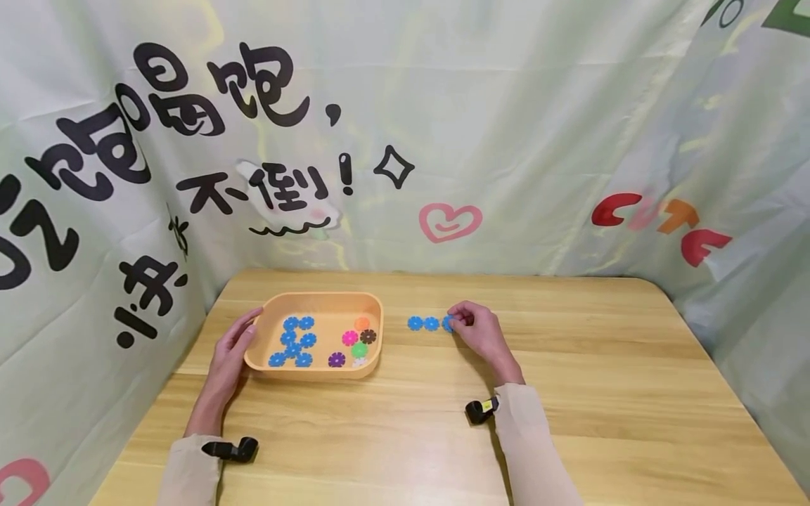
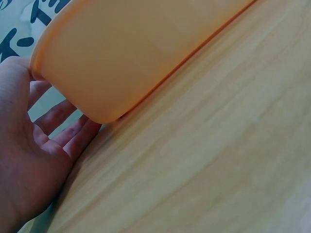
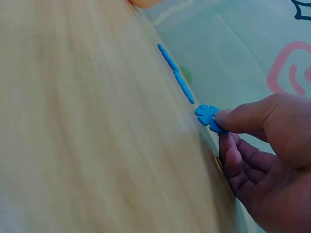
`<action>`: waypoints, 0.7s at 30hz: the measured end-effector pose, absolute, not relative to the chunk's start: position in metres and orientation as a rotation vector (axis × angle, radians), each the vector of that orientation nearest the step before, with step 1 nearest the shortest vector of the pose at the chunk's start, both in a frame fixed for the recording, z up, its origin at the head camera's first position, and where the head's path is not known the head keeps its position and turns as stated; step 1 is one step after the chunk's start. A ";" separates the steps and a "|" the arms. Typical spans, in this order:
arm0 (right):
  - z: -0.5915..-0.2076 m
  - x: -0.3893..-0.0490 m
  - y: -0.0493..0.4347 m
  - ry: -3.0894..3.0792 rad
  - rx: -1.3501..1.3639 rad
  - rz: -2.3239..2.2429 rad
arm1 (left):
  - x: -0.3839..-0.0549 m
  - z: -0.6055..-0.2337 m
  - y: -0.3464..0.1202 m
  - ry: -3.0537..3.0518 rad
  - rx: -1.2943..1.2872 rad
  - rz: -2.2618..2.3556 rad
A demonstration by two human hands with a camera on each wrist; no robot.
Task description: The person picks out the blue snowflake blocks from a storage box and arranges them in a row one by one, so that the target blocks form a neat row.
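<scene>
My right hand (image 1: 484, 336) pinches a blue snowflake-shaped plastic disc (image 3: 206, 116) between thumb and fingers, tilted up from the tabletop. Just left of it, two more blue discs (image 1: 423, 323) lie flat in a row, edge to edge. An orange plastic tray (image 1: 316, 374) stands to the left, holding several blue discs (image 1: 293, 348) on one side. My left hand (image 1: 229, 355) rests against the tray's left end, thumb at the rim and relaxed fingers along the outer wall, as the left wrist view shows.
Inside the tray's right side lie single discs: orange (image 1: 361, 323), pink (image 1: 350, 338), brown (image 1: 368, 336), green (image 1: 359, 350), purple (image 1: 337, 360) and white (image 1: 360, 362). The wooden table (image 1: 392, 443) meets a printed cloth (image 1: 506, 140) at its back and sides.
</scene>
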State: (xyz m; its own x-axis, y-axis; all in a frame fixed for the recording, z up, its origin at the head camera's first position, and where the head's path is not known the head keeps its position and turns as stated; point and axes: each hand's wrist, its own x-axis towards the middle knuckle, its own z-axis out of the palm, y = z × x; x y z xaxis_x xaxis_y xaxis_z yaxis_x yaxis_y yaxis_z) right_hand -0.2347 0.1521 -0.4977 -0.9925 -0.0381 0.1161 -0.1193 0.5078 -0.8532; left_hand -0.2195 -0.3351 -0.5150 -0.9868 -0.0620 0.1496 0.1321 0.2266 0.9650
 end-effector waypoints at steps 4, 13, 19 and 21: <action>-0.497 -0.236 0.150 -2.665 0.140 1.486 | -0.220 -0.514 -0.335 -2.344 -0.058 -1.856; -0.497 -0.235 0.146 -2.694 0.110 1.428 | -0.218 -0.512 -0.333 -2.340 -0.034 -1.881; -0.497 -0.235 0.145 -2.708 0.086 1.413 | -0.218 -0.511 -0.333 -2.322 -0.028 -1.914; -0.498 -0.236 0.145 -2.708 0.097 1.395 | -0.219 -0.511 -0.333 -2.315 -0.021 -1.923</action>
State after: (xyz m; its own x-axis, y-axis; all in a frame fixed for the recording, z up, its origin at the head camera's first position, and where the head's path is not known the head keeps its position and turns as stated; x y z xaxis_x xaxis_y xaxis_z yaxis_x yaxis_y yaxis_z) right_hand -0.2356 0.1454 -0.4977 -0.9936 -0.0131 0.1126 -0.0993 0.5800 -0.8085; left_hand -0.2188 -0.3332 -0.5111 -0.9912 -0.0736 0.1098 0.0944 0.1868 0.9779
